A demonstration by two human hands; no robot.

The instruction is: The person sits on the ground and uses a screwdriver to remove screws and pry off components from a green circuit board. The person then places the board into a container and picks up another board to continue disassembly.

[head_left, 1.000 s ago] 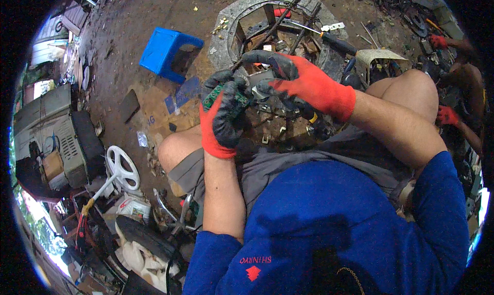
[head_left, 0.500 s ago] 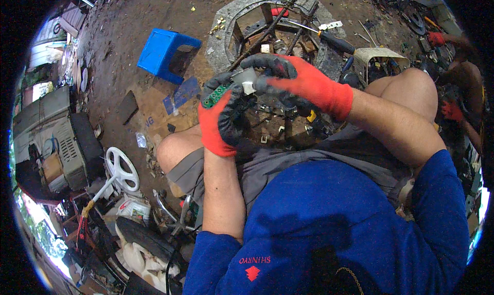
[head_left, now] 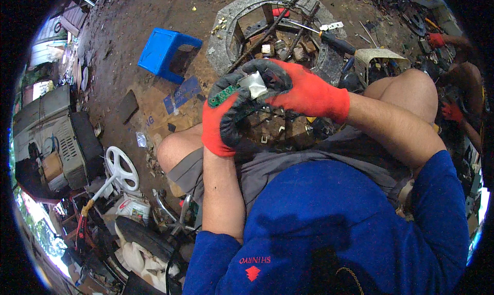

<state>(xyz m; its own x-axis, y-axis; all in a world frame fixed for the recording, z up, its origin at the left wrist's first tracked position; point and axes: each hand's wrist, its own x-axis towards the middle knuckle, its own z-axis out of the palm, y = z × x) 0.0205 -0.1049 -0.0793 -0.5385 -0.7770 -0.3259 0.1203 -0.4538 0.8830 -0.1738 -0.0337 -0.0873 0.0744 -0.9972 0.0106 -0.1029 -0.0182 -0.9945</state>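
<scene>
In front of my lap, my left hand (head_left: 222, 121), in a red glove with black palm and fingers, is closed around a small green circuit board (head_left: 222, 96). A silvery, box-like metal piece (head_left: 254, 84) sits at the board's right end; whether the two are joined I cannot tell. My right hand (head_left: 306, 91), gloved the same way, grips this metal piece from the right, its fingers curled over the far side. Its fingertips are partly hidden behind the piece and the left hand.
Beyond my hands stands a stone ring (head_left: 221, 53) with rusty bars and scraps inside. A screwdriver (head_left: 337, 41) rests on its right rim. A blue stool (head_left: 159, 50) is at the left, a cream bin (head_left: 383, 55) at the right. A co-worker's gloved hand (head_left: 453, 111) shows far right.
Both hands have come closer together, the right one moving slightly left and down. The metal piece has shifted a little right and turned, showing more of its bright face.
</scene>
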